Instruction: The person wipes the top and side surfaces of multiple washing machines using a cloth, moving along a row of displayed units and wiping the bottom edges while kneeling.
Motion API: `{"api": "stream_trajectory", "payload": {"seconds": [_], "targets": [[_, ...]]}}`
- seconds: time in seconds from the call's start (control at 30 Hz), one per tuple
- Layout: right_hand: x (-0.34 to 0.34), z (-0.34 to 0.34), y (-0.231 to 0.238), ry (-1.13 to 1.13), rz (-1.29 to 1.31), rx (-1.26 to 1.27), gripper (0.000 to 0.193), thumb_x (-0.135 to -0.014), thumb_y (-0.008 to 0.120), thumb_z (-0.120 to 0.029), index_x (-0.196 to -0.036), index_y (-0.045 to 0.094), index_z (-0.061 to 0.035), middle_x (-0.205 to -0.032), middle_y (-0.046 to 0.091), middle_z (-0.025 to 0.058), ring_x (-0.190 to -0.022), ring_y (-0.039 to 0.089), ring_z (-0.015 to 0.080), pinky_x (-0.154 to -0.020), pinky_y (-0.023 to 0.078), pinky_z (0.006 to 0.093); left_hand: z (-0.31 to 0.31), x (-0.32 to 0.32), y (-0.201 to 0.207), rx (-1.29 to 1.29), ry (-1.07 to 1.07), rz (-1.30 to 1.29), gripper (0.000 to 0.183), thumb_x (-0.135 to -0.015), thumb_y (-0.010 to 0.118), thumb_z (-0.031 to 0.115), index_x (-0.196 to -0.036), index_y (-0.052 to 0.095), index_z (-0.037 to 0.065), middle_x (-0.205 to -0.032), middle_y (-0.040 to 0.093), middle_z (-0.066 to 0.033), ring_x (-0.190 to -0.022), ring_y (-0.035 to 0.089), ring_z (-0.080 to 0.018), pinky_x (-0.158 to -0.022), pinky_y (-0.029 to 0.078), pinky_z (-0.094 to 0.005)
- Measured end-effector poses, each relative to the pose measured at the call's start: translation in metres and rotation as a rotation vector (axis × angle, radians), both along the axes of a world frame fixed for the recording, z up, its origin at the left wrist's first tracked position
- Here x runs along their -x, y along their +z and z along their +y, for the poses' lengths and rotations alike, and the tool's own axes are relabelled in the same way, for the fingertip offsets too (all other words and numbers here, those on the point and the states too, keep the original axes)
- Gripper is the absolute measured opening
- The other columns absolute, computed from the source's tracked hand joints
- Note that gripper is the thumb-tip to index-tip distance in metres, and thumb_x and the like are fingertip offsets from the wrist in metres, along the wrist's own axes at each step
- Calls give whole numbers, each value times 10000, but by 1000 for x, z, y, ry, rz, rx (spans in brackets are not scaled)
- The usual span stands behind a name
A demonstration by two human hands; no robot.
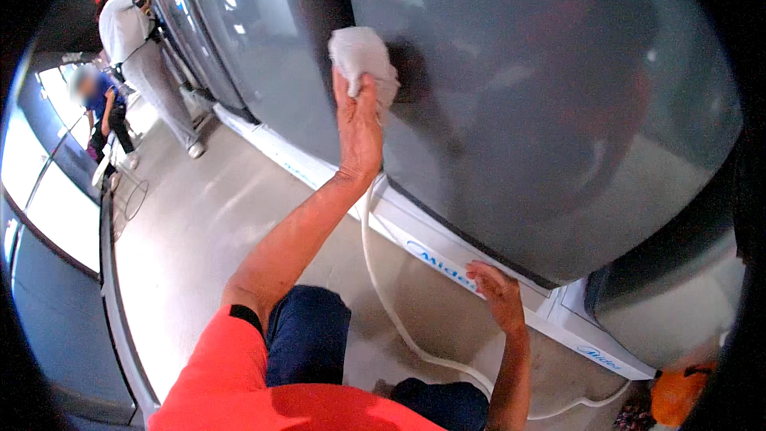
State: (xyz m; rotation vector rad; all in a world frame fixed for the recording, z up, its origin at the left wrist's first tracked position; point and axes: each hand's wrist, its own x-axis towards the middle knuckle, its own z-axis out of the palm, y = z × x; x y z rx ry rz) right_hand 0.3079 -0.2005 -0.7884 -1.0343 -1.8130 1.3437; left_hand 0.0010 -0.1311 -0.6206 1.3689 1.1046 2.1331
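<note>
Left hand [357, 124] clamps white cloth [361, 54] on grey glass panel [558, 112]; right hand [499, 295], 5 o'clock, fingers spread on white ledge [431, 247].

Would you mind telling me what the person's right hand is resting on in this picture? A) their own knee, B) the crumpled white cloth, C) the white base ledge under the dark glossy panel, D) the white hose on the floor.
C: the right hand lies on the white base ledge below the dark glossy panel, while the left hand presses the crumpled white cloth against the panel.
</note>
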Motion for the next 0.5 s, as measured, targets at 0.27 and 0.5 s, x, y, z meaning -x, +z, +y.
{"api": "stream_trajectory", "payload": {"seconds": [0.27,0.5], "targets": [[81,27,22,147,-167,-77,285,-984,511,-219,-1210,602,-72,-1139,652,71,-1062,610,172,-892,484,320,41,-24,-47,-157,333,982,819,-762,722,320,-1467,328,183,-1506,-10,-344,-1368,-24,-585,-1033,131,-711],[147,38,38,244,-415,-175,295,-983,508,-243,-1219,600,-92,-1149,653,74,-1022,620,184,-874,501,331,95,43,94,-439,412,1010,669,-739,703,276,-1364,485,375,-1473,226,-228,-1343,198,-506,-1037,250,-628]]}}
